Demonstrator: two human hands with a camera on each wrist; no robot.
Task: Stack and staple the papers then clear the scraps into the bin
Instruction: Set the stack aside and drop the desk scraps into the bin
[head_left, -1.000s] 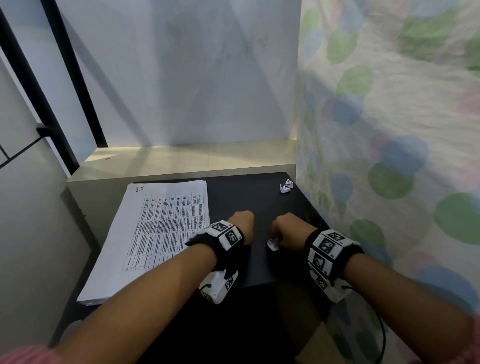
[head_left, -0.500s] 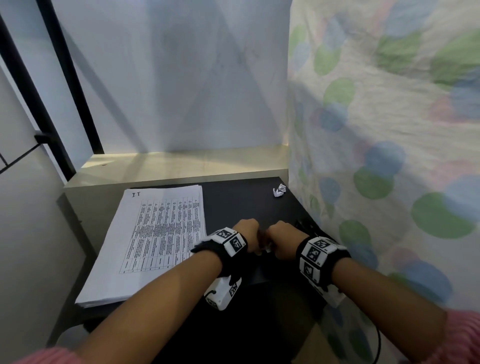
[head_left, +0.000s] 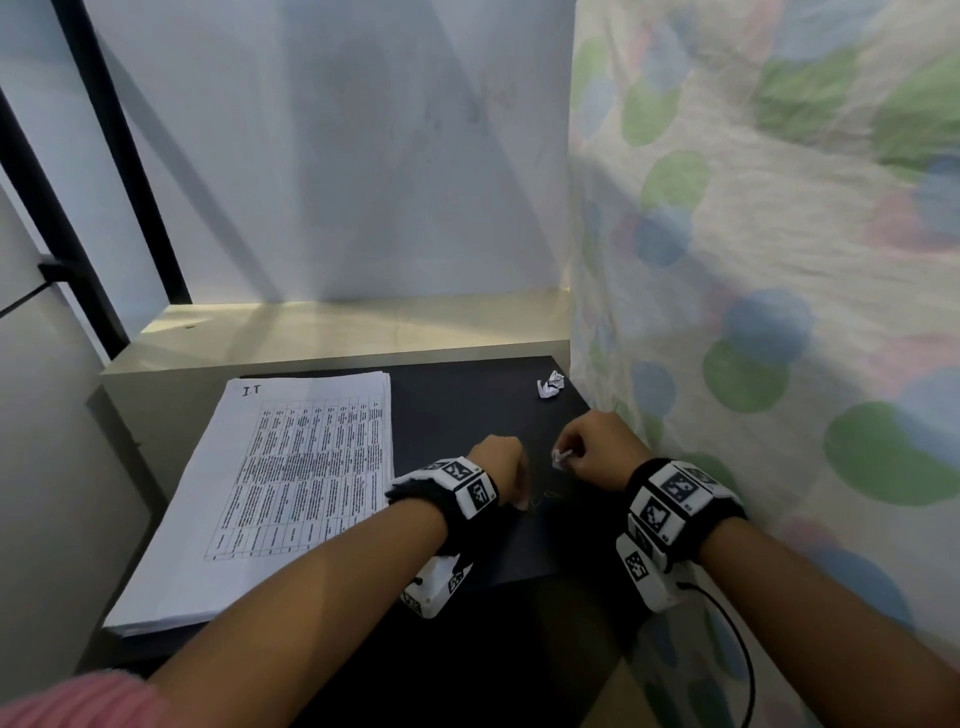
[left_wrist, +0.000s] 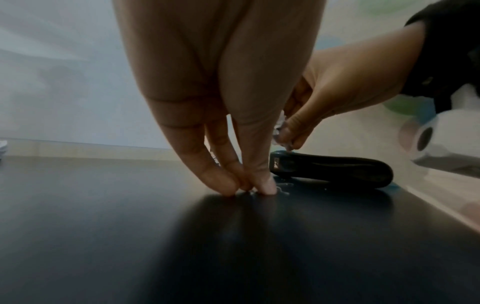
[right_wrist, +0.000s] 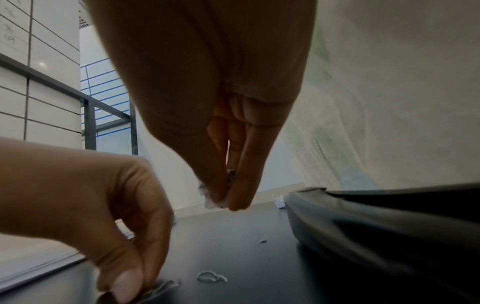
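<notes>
A thick stack of printed papers (head_left: 291, 478) lies on the left of the black table (head_left: 467, 415). My right hand (head_left: 587, 452) pinches a small crumpled paper scrap (head_left: 561, 458) (right_wrist: 211, 197) a little above the table. My left hand (head_left: 501, 473) has its fingertips (left_wrist: 249, 187) down on the table, pinching a bent staple (right_wrist: 162, 287). Another bent staple (right_wrist: 211, 276) lies loose between the hands. A crumpled paper ball (head_left: 550, 384) sits at the table's far right corner. The black stapler (left_wrist: 330, 169) lies just right of my hands.
A patterned cloth (head_left: 753, 312) with green and blue dots hangs along the table's right side. A pale ledge (head_left: 337, 327) and a white wall stand behind the table. A tiny scrap (right_wrist: 263, 241) lies beside the stapler (right_wrist: 376, 226).
My hands came together half a second ago and have since drawn apart. The right hand has lifted with the scrap; the left has dropped its fingertips to the table.
</notes>
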